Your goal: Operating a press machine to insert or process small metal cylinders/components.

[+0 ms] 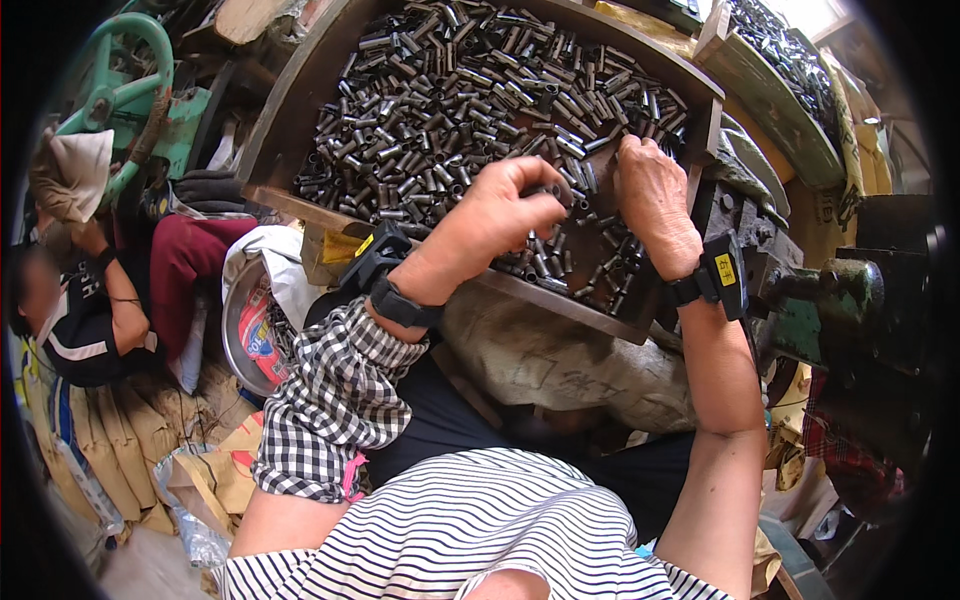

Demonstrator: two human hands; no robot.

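A shallow wooden tray (565,305) in front of me holds a heap of short dark metal tubes (420,130). My left hand (495,215) is over the near part of the heap, thumb and fingers curled round a few of these tubes, whose dark ends show in its grip. To its right, my right hand (652,195) reaches down among the tubes by the tray's right side. Its fingers are bent and drawn together; their tips are partly hidden, so I cannot make out what they hold. Both wrists wear black strapped devices.
Green-painted machinery (820,310) stands close on the right. Behind it is another wooden box (790,110) of metal parts. At left sit a metal basin (240,330), a green handwheel (135,95) and a person (90,300). Sacking (560,360) hangs below the tray's near edge.
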